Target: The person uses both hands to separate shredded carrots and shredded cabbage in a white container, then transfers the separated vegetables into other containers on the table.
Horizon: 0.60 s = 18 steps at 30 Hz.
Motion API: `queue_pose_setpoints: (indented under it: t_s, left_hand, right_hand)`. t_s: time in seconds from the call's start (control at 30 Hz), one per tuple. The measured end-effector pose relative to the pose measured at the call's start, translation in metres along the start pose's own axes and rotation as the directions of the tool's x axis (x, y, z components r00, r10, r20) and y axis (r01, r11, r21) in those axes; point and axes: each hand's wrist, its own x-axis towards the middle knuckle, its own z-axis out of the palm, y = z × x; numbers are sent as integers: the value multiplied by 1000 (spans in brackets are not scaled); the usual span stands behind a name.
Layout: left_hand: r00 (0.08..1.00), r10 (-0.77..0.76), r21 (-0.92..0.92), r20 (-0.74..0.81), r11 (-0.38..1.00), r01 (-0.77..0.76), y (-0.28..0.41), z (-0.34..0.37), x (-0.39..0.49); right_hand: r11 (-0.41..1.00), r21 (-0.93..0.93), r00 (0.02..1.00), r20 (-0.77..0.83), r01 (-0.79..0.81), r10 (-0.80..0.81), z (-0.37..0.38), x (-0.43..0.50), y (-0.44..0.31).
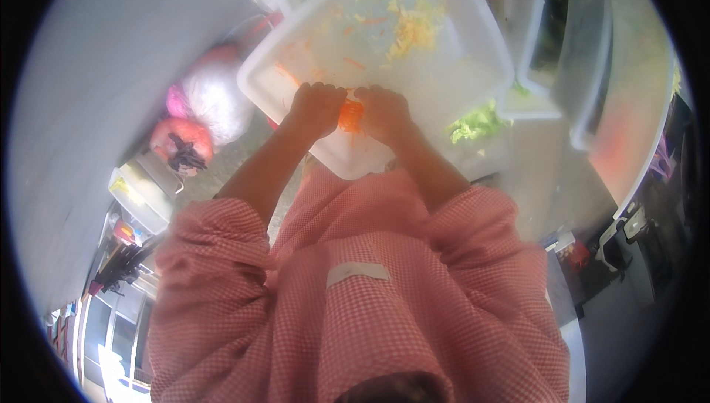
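Note:
Orange shreds that look like carrot (350, 116) are bunched between my two hands, over the near corner of a white plastic tub (355, 162). My left hand (317, 108) curls around the left side of the bunch. On its right side, my right hand (385, 112) is curled in the same way, knuckles up. How the fingers grip is hidden underneath. Pale yellow shredded vegetable (417, 31) lies heaped toward the far part of the tub. A few loose orange strips (353, 63) are scattered over its bottom.
Green leafy pieces (478, 123) lie on the surface to the tub's right. Beyond them stand more white bins (591, 53). Tied plastic bags, one white (216, 98) and one red (183, 145), sit at left near a wall (100, 53). A smaller white container (143, 195) is below them.

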Motion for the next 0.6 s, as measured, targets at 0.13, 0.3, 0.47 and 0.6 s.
queue_pose_setpoints:
  t_s: [0.13,0.3,0.47,0.6]
  left_hand:
    - [999,41,-1,-32,999,-41,3,5,-3]
    - [995,47,-51,93,998,-42,23,13,5]
    - [984,147,-63,103,988,-141,24,13,6]
    - [963,268,83,-39,961,-264,26,13,4]
  right_hand:
    - [998,-70,998,-65,-3,-2,-7,-4,17]
    - [981,156,896,-442,112,-32,-39,-20,31]
    - [874,472,803,-561,111,201,-63,-63,38]
    - [850,495,744,-633,179,212,-55,-77,41]
